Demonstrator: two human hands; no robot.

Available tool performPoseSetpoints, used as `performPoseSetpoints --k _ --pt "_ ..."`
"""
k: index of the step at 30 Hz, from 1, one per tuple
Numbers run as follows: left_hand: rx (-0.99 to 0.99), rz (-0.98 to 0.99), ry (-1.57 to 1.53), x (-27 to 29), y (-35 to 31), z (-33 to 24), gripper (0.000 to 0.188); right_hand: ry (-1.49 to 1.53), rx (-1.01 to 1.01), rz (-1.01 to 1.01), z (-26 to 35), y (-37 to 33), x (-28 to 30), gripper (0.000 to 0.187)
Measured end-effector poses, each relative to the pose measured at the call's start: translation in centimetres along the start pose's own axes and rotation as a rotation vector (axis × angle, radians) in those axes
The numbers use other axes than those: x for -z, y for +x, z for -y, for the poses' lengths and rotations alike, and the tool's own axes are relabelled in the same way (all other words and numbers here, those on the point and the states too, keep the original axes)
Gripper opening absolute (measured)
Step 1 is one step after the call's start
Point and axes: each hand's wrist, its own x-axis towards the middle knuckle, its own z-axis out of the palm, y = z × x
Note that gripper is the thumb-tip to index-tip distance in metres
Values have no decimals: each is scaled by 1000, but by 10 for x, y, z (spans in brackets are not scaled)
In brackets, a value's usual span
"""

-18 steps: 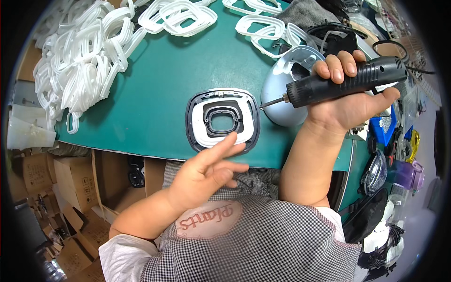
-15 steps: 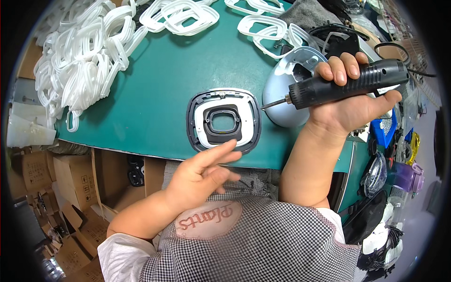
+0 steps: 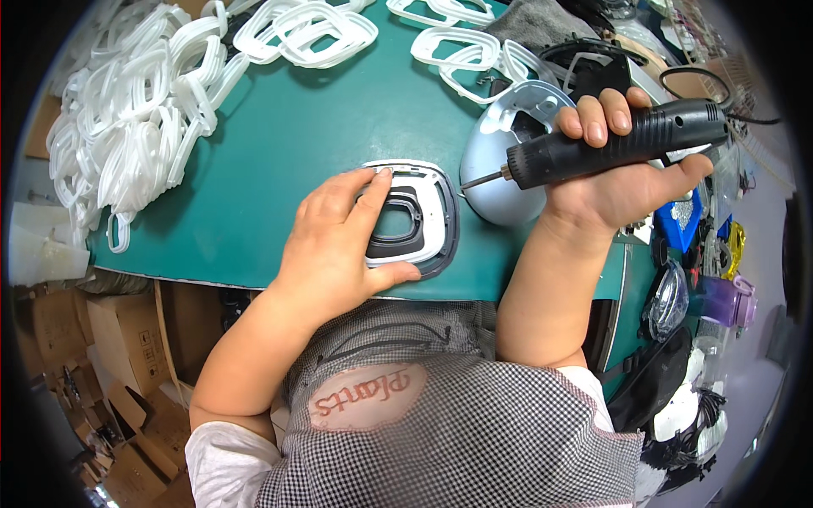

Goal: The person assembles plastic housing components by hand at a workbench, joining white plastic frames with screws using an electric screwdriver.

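A black corded electric screwdriver (image 3: 627, 144) lies across my right hand (image 3: 605, 182), whose fingers wrap over its body. Its thin bit points left, in front of a glossy pale-blue rounded shell (image 3: 500, 152). My left hand (image 3: 330, 237) rests on the left side of a rounded-square frame assembly (image 3: 440, 212), flat on the green table. Its fingers reach the far edge and its thumb lies along the near edge, gripping it. The assembly has a dark outer ring, a white ring within and a black centre piece around an opening. The hand hides its left part.
White plastic frames (image 3: 140, 110) are heaped at the left of the green table (image 3: 246, 186), with more frames (image 3: 326, 34) at the back. Grey cloth, cables, a blue bin (image 3: 680, 222) and a purple cup (image 3: 727, 300) crowd the right. Cardboard boxes (image 3: 127, 339) stand below at left.
My left hand has moved from in front of the frame assembly onto its left side and taken hold of it. The right hand keeps the screwdriver nearly in place; the whole view has shifted slightly.
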Motion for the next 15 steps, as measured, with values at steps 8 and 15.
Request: performPoseSetpoints --k 8,15 --pt "-126 174 -63 17 18 14 89 -74 64 42 8 -2 -9 81" --pt "-168 205 -63 10 16 22 80 -188 94 200 55 -27 -19 72"
